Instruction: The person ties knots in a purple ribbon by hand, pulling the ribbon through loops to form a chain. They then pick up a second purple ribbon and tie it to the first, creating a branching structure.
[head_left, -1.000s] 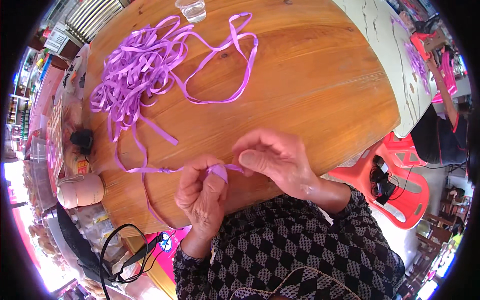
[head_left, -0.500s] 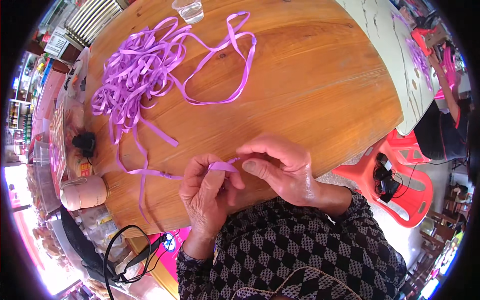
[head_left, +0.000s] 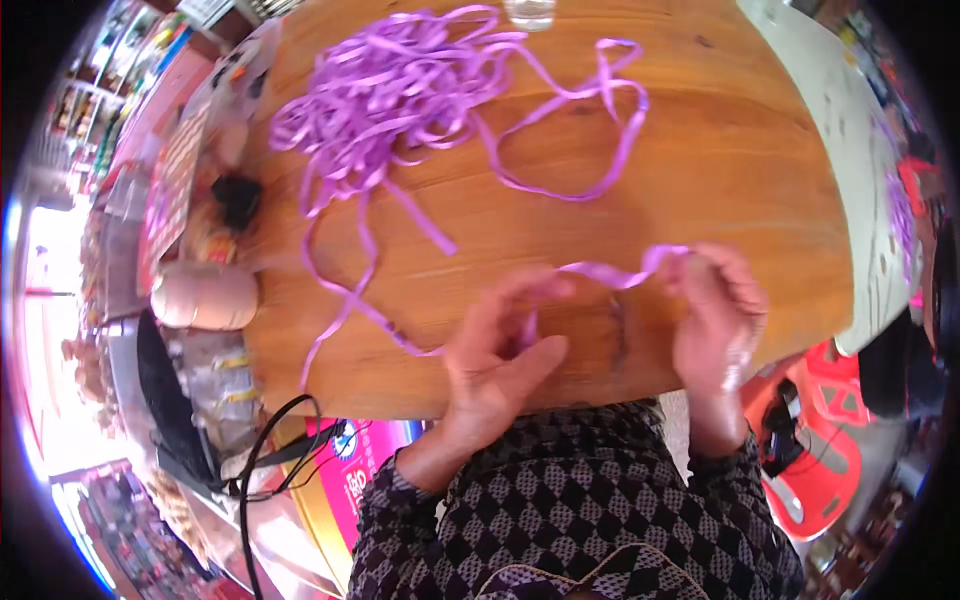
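A long purple ribbon runs from the tangled ribbon pile point(head_left: 390, 90) down to my hands near the table's front edge. My right hand point(head_left: 715, 315) pinches a purple ribbon point(head_left: 615, 275) between thumb and fingers, its tip hidden by the fingers. From there the strip hangs wavy and slack across to my left hand point(head_left: 500, 355). The left thumb stands apart from its curled fingers, with ribbon passing loosely by the fingertips and inside the hand. Both hands are somewhat blurred.
On the wooden table point(head_left: 720, 170), a clear cup point(head_left: 530, 12) stands at the far edge. A pale pink cylinder point(head_left: 205, 295) and a black object point(head_left: 237, 200) are at left. A black cable point(head_left: 245, 500) curves at lower left; a red stool point(head_left: 825, 470) stands right.
My right hand has moved right and now grips the ribbon, drawing a length out from the left hand. The left thumb has come away from the ribbon it was pinching. The view has shifted.
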